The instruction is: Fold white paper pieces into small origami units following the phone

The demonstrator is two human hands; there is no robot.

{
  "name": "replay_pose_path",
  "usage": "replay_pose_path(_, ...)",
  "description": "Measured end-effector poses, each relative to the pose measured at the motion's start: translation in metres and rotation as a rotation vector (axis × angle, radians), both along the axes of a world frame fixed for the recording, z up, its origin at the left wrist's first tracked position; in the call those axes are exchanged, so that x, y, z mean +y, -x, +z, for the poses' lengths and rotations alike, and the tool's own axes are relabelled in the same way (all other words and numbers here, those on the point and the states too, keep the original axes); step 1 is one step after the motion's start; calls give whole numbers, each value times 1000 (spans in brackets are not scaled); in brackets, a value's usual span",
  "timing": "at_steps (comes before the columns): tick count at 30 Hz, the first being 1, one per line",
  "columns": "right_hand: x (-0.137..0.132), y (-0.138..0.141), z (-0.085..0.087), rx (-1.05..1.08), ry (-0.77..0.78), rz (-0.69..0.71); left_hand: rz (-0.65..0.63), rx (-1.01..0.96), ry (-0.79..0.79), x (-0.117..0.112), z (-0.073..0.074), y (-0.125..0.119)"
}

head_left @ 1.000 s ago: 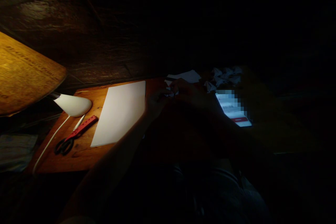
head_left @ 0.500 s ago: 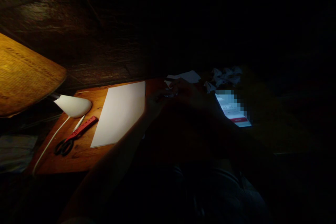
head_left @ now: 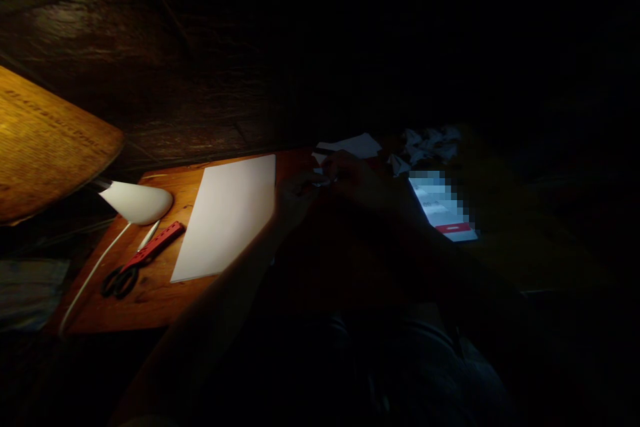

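Both hands meet over the middle of the table in deep shadow. My left hand point(head_left: 296, 192) is closed, its fingertips on a small piece of white paper point(head_left: 324, 179) that looks folded. From the other side my right hand point(head_left: 353, 173) pinches the same piece. Finger detail is mostly lost in the dark. Just beyond the hands lie loose white paper pieces point(head_left: 357, 145) with a dark strip across their near left part. A stack of white paper sheets point(head_left: 227, 213) rests beside my left forearm.
At left stand a white lamp base point(head_left: 140, 202) with a yellow shade point(head_left: 50, 147) and a cord point(head_left: 95, 273). Scissors in a red sheath point(head_left: 155, 245) and a white pen point(head_left: 149, 237) lie nearby. Several crumpled or folded white papers point(head_left: 430, 145) and a lit phone point(head_left: 445, 207) are at right.
My right hand has shifted slightly at the small paper, and a bit more of its white surface shows between the fingers. The whole view has drifted a little; the other things stay put.
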State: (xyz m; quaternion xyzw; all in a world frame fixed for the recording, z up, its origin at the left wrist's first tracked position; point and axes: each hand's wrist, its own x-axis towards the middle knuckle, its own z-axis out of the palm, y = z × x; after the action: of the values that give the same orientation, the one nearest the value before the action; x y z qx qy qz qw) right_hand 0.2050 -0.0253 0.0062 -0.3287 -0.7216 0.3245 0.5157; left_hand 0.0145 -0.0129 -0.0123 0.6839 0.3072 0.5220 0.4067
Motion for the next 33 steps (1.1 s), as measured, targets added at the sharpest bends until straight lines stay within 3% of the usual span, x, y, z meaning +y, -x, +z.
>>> replay_pose_path(5,0,-1,1,7,36,-11,55,42,-40,-1,1,1)
replay_pose_path(19,2,-1,-3,38,76,-23,29,42,-48,1,-3,2)
replay_pose_path(33,2,0,2,4,87,-5,51,58,-94,-1,2,3)
